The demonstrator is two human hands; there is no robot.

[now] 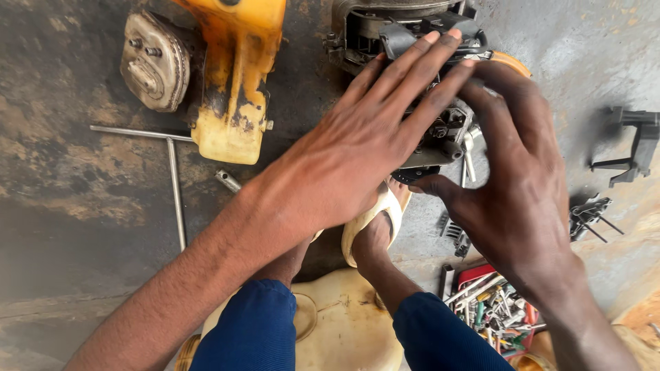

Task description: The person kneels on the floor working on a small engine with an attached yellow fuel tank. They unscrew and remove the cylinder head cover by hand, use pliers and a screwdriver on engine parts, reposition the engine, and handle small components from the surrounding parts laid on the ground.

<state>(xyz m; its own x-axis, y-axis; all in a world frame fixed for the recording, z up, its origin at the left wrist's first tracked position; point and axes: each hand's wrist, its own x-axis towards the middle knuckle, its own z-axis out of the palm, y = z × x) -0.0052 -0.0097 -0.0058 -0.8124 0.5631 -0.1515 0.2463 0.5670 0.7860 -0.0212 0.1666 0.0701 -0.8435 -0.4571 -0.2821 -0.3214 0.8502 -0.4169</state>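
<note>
The left hand (357, 148) lies flat, fingers spread wide, on a greasy black metal engine (412, 41); the right hand (512, 185) cups its side beside a scuffed yellow plastic casing (237, 82).

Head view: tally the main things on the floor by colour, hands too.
Yellow engine housing: 1
Black engine block under both hands: 1
Black plastic parts: 2
Metal T-wrench: 1
Red tool tray: 1
Cream container: 1
Hands, left hand and right hand: 2
Total: 9

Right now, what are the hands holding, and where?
Both hands rest on the small engine: left hand flat over its top, right hand on its right side.
</note>
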